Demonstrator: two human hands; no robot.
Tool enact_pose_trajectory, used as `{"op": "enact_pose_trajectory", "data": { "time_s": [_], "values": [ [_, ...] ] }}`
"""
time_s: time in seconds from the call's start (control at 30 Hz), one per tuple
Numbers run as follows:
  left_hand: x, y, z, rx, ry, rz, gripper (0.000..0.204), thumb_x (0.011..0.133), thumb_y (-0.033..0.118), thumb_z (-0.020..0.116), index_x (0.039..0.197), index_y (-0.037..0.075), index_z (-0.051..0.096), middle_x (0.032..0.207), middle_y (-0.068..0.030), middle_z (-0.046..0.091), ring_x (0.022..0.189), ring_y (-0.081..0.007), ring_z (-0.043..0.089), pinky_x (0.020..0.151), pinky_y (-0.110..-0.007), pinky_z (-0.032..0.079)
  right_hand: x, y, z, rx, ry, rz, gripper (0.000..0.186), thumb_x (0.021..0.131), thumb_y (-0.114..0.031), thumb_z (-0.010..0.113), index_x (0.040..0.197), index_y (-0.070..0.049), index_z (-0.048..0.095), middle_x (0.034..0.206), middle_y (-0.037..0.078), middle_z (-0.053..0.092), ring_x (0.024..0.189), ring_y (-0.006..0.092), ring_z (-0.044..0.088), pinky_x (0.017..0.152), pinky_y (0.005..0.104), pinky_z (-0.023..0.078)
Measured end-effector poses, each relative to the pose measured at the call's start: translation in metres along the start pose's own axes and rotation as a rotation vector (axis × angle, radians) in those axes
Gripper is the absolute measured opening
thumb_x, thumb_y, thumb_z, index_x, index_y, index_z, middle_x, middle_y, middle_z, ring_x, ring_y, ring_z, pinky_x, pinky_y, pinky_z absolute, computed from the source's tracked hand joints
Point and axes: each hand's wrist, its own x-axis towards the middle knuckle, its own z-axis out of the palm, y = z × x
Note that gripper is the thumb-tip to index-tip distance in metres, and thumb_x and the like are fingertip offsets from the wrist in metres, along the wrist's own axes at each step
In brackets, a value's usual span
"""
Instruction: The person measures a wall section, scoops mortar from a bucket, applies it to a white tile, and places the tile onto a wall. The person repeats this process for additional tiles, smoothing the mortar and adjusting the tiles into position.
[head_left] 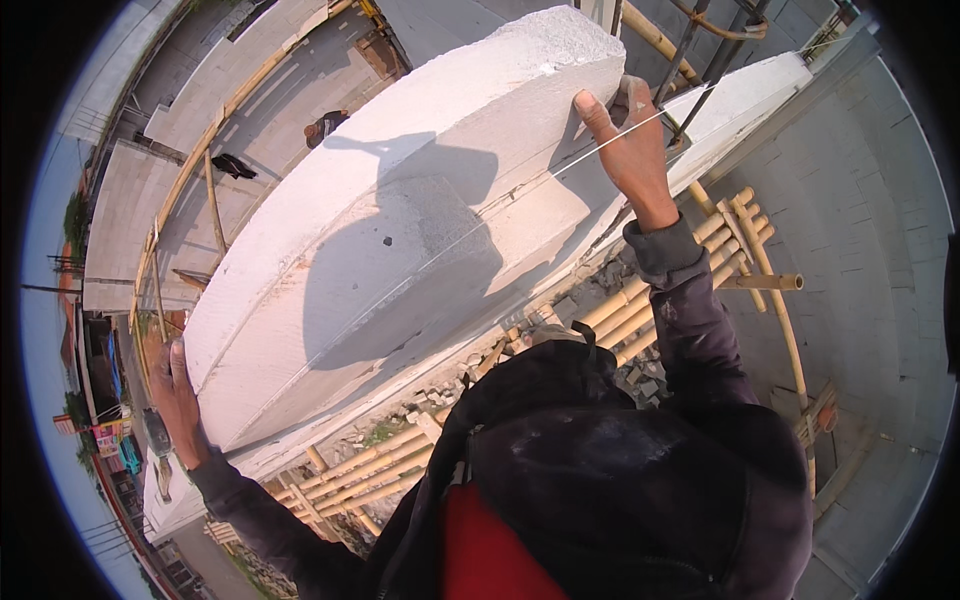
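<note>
Head view: pale block (pixel 420 215) stretches eight-to-two o'clock between left hand (pixel 180 408), straight fingers against it, and right hand (pixel 640 152), curled fingers clasping it.

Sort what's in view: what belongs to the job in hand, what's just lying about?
Job in hand:
- white block, left hand and right hand at opposite ends
- taut string by the right hand, probably

Just about:
- bamboo poles
- rubble
- dark item on the paving, kind unclear
</note>
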Motion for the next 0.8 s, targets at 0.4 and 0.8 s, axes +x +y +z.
{"op": "enact_pose_trajectory", "data": {
  "time_s": [0.4, 0.8],
  "values": [
    [-0.006, -0.022, -0.005, -0.088, 0.009, 0.007, 0.046, 0.1, 0.037, 0.055, 0.113, -0.005, 0.067, 0.101, -0.0215, 0.07, 0.092, -0.027, 0.066, 0.086, -0.036, 0.048, 0.004, 0.011, -0.001, -0.025, -0.062, 0.019, 0.057, 0.092, -0.045, 0.067, 0.119, 0.004, 0.055, 0.112, 0.018, 0.062, 0.106, 0.0249, 0.057, 0.095, 0.0381, 0.044],
    [-0.015, -0.05, -0.024, -0.242, -0.08, 0.012, 0.031, 0.094, 0.03, 0.064, 0.12, 0.017, 0.072, 0.111, -0.0068, 0.073, 0.09, -0.0187, 0.067, 0.087, -0.029, 0.05, 0.002, -0.009, -0.013, -0.009, -0.087, -0.052, 0.069, 0.094, -0.048, 0.062, 0.133, 0.007, 0.048, 0.127, 0.021, 0.055, 0.112, 0.0266, 0.056, 0.096, 0.0369, 0.045]
  ]
}}
